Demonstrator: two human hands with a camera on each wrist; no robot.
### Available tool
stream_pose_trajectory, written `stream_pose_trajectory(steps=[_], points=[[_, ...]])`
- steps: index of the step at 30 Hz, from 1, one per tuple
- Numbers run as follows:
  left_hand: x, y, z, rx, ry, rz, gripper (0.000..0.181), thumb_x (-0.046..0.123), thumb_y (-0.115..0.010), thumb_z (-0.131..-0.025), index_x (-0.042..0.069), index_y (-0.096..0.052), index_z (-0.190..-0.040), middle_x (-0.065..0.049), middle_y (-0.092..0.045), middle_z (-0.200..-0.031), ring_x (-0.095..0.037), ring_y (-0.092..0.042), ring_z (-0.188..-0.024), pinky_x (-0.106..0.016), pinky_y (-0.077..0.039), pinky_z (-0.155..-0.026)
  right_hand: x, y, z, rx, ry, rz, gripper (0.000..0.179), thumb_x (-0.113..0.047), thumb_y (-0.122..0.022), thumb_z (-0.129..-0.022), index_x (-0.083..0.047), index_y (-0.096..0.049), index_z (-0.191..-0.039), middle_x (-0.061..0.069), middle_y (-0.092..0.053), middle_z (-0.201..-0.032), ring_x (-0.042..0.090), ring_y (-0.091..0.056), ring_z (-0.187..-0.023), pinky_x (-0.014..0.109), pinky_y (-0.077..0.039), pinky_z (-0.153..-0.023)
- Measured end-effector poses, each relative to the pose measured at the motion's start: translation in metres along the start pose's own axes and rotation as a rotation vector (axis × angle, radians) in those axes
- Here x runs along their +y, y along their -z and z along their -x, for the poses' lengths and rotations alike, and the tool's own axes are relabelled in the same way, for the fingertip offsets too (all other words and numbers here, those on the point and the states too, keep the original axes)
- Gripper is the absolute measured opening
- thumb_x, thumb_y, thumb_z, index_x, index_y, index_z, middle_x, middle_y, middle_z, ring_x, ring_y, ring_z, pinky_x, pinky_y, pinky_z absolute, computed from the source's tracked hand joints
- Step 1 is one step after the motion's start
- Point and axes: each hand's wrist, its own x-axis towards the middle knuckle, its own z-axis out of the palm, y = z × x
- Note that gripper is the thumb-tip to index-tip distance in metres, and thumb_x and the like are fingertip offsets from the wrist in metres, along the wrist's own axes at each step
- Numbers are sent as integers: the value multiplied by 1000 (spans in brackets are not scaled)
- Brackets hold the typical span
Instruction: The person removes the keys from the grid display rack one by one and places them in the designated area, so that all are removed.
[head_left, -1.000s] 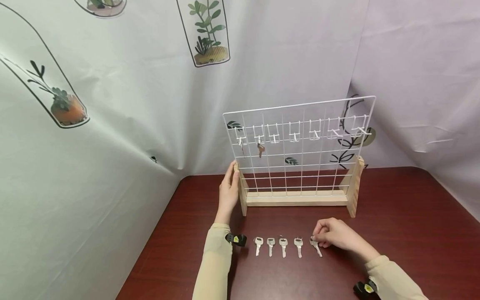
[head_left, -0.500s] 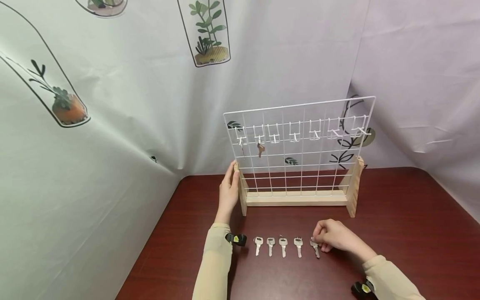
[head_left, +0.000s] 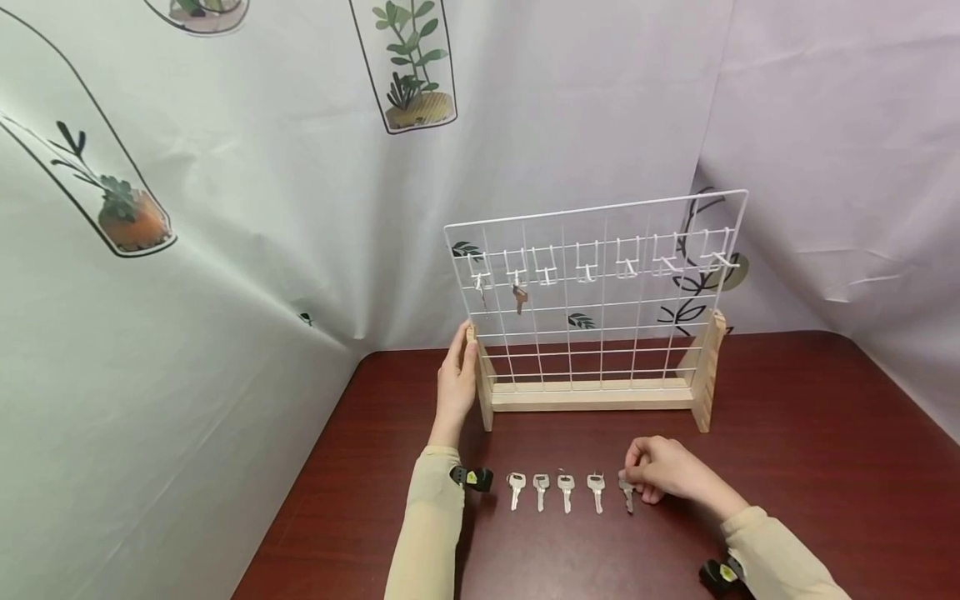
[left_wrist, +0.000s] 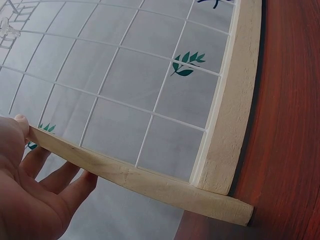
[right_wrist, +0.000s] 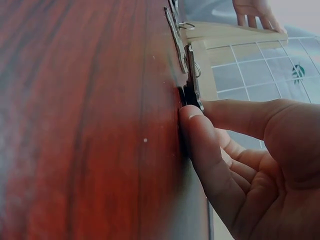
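Note:
My right hand (head_left: 671, 468) pinches the silver key (head_left: 628, 497) at the right end of a row on the table, its fingertips at the key's head. To its left lie several more silver keys (head_left: 566, 493) with small rings, side by side. Behind them stands a white wire grid rack with a wooden base (head_left: 592, 402). My left hand (head_left: 456, 387) grips the rack's left wooden post (left_wrist: 115, 170), thumb on one side and fingers on the other. A brownish key (head_left: 521, 300) hangs from the second hook; a thin key (head_left: 483, 295) on the first is seen edge-on.
White hooks (head_left: 628, 268) run in a row across the upper grid. The dark red wooden table (head_left: 810, 433) reaches back to a pale cloth (head_left: 585, 100) printed with plants. The rack's right wooden post (head_left: 708, 375) stands behind my right hand.
The key at my right fingertips has turned, its blade swinging from lower right to nearly straight toward me. My right wrist has shifted slightly left. The left hand stays on the post.

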Motion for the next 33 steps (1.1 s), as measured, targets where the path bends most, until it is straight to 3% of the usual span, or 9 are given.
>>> stream_pose_trajectory(steps=[4,18,29,33], points=[[1,1,0,10,2,4,47,41,-50,-106,29,-48,-151,-6,-54,-147,-30,-59,-121,-55,-49,-96,-1,0,-1,1,-4,12,20,-10,-76,-88,-6,-59,-79,3,-60,-59,12,-59,-45,33,-54,-45],[5,0,-2,6,-10,19,48,38,-51,-106,24,-48,-152,-6,-53,-148,-29,-59,-120,-53,-49,-96,-4,4,2,-5,-12,-13,19,-16,-73,-92,-5,-62,-81,3,-60,-59,13,-60,-46,35,-55,-47],[3,1,-1,-6,-4,12,48,42,-49,-106,29,-46,-152,-5,-51,-150,-28,-55,-128,-55,-45,-102,-3,6,3,-30,2,3,18,-20,-69,-96,-6,-64,-86,4,-61,-62,16,-61,-47,35,-54,-46],[1,1,2,-1,1,10,47,41,-49,-107,29,-47,-152,-7,-53,-148,-30,-58,-124,-54,-48,-98,-2,6,4,-26,9,29,18,-20,-67,-97,-6,-65,-87,4,-62,-64,18,-61,-49,34,-54,-47]])
